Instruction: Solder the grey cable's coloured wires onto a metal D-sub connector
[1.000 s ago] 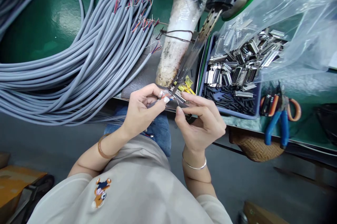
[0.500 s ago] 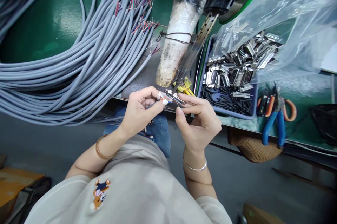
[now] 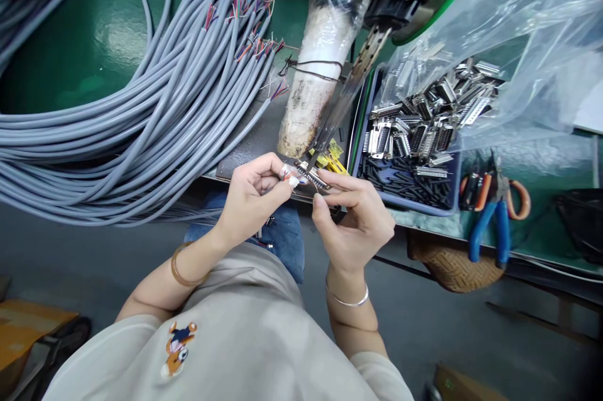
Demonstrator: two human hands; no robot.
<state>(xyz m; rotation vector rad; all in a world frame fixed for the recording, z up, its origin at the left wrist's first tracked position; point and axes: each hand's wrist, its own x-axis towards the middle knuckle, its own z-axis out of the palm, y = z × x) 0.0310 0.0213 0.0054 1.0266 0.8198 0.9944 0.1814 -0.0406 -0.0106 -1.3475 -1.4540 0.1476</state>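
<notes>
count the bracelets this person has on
2: a brown bracelet on the forearm behind the left hand, and a silver bracelet at the wrist of the right hand. None seems hidden.

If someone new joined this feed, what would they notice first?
Probably the gray cables sweeping across the left of the green bench, colored wire ends showing. Next, the blue tray right of center, heaped with metal connectors and black tubes. Then the left hand and right hand, beside a connector near the bench's edge.
</notes>
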